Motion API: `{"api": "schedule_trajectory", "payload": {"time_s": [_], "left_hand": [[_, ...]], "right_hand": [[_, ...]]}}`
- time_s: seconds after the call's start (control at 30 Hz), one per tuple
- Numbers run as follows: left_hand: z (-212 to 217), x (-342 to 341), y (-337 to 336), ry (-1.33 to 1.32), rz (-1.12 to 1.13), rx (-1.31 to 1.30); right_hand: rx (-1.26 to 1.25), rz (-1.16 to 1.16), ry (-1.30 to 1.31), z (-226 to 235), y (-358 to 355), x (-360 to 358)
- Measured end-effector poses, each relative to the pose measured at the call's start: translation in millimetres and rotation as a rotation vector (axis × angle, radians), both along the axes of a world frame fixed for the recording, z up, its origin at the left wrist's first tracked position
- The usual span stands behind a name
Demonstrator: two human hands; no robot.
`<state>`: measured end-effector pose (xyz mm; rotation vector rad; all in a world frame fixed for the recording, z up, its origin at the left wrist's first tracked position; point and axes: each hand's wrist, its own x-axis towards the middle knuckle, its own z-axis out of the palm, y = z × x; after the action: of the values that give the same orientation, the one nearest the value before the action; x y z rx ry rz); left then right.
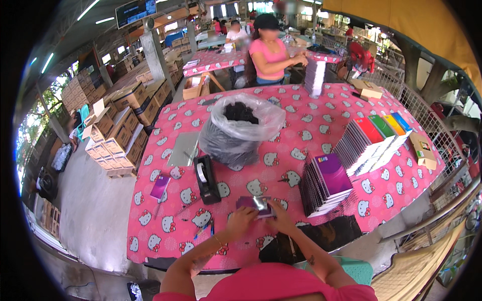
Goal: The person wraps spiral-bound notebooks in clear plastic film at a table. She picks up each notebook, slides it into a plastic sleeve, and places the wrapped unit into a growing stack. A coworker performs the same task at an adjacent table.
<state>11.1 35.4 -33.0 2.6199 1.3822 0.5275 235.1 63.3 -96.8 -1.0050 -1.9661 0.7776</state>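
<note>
In front of me on the pink patterned tablecloth lies a small purple notebook (247,202) with a shiny patch like clear plastic on it. My left hand (242,221) grips its near left edge. My right hand (280,216) is closed at its right side. A black tape dispenser (211,192) stands just beyond my left hand. To the right rises a tall stack of spiral-bound purple notebooks (332,173). Another small purple booklet (160,186) lies at the left, and a few pens (203,231) lie near my left forearm.
A large clear bag of black material (231,143) stands mid-table beside a grey flat sheet (184,149). Stacked red, green, yellow and blue notebooks (364,148) and an open carton (423,151) are at right. A dark board (326,236) lies nearby. Across the table a co-worker (268,55) handles a tall stack (315,78).
</note>
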Motion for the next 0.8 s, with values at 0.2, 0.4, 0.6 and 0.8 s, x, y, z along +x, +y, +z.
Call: {"api": "schedule_trajectory", "payload": {"time_s": [0.2, 0.4, 0.6, 0.8], "left_hand": [[-12, -17, 35, -0.211, -0.044, -0.192], [-12, -17, 35, -0.254, 0.021, -0.232], [-7, -10, 31, -0.292, 0.118, -0.186], [45, -5, 27, -0.148, 0.048, 0.247]], "right_hand": [[-0.133, -0.115, 0.133, -18, 0, 2], [-0.197, -0.224, -0.015, -4, -14, 0], [-0.112, -0.299, -0.034, -2, -23, -10], [0.073, -0.278, 0.177, 41, -8, -19]]}}
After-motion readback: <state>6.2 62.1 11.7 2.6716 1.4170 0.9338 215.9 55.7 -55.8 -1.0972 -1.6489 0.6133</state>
